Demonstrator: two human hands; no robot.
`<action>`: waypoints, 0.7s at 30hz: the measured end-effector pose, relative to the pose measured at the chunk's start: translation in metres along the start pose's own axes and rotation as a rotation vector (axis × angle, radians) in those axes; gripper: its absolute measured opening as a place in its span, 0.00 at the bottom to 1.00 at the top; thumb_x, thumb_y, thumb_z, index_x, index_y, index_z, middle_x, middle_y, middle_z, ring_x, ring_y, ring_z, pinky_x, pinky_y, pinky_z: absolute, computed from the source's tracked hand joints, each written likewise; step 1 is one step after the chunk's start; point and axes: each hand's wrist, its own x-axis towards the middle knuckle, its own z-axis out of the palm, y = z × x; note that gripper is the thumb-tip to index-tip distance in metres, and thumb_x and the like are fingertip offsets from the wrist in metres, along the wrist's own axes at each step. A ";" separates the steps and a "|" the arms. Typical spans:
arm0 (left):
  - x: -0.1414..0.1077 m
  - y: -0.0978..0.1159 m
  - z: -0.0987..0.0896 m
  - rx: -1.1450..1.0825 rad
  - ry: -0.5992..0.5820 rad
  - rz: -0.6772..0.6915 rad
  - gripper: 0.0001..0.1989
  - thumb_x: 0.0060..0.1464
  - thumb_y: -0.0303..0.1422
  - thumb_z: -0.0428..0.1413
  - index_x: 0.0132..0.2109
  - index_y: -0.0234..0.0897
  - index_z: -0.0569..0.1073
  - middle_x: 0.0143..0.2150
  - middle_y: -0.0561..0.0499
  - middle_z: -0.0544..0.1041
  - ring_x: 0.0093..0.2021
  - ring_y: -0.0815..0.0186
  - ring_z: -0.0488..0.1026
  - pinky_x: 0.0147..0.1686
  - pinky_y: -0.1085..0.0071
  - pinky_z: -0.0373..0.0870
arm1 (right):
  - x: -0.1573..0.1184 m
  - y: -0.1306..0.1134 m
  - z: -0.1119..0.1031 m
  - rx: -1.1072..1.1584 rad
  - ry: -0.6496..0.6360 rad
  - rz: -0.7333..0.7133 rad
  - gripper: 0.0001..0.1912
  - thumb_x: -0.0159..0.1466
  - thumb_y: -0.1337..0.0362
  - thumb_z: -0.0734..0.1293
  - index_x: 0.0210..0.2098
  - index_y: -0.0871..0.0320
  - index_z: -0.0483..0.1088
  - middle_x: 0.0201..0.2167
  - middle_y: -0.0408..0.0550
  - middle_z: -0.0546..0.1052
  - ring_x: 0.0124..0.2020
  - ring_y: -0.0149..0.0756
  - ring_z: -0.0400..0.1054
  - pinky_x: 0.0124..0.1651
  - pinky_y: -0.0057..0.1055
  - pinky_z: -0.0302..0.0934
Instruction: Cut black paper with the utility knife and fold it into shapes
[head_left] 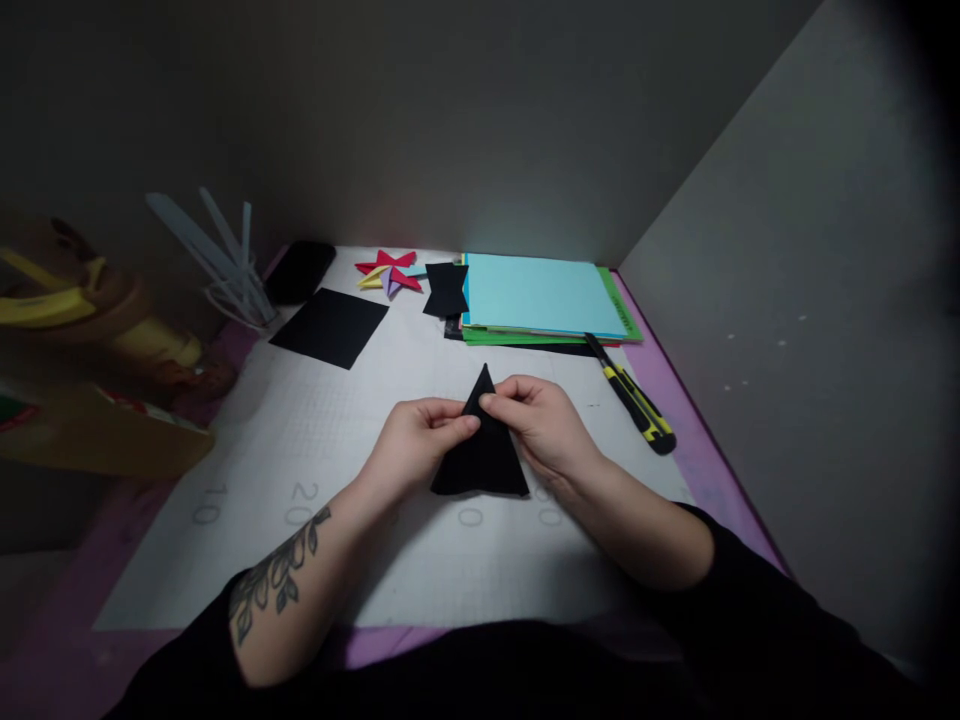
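Note:
A folded black piece of paper [482, 462], shaped like a triangle with its point away from me, is held between both hands above the white sheet. My left hand [420, 440] pinches its left edge, thumb on top. On the other side, my right hand [544, 420] grips the upper right edge, its thumb pressed near the tip. The fingers underneath are partly hidden by the paper. Beyond the hands lies a cut black paper piece [447, 290] with notched ends. A flat black paper square [330, 328] rests to the left.
A stack of coloured paper [540, 292] lies at the back, with a black and yellow box cutter [637, 405] at its right. Folded paper stars [390, 272], a dark phone-like object [301, 272] and a holder with pale strips [240, 295] stand back left. Walls border the table.

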 end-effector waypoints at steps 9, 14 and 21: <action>0.004 -0.005 0.000 -0.128 -0.034 -0.025 0.11 0.40 0.34 0.67 0.32 0.32 0.80 0.28 0.49 0.79 0.26 0.70 0.71 0.29 0.73 0.66 | -0.001 0.003 0.002 -0.038 0.038 -0.034 0.12 0.46 0.61 0.75 0.21 0.59 0.70 0.20 0.39 0.70 0.23 0.29 0.62 0.29 0.28 0.55; 0.005 -0.005 0.000 -0.132 -0.039 -0.020 0.12 0.38 0.35 0.68 0.31 0.31 0.80 0.26 0.49 0.78 0.25 0.70 0.70 0.28 0.73 0.66 | -0.002 0.005 0.004 -0.070 0.059 -0.074 0.11 0.47 0.61 0.75 0.20 0.58 0.70 0.19 0.39 0.69 0.23 0.29 0.61 0.29 0.28 0.54; 0.004 -0.004 -0.001 -0.105 -0.028 -0.018 0.12 0.40 0.34 0.68 0.34 0.32 0.80 0.29 0.48 0.80 0.27 0.69 0.72 0.30 0.73 0.68 | -0.002 0.008 0.005 -0.026 0.062 -0.061 0.11 0.46 0.62 0.75 0.21 0.58 0.70 0.20 0.39 0.70 0.24 0.29 0.61 0.31 0.28 0.55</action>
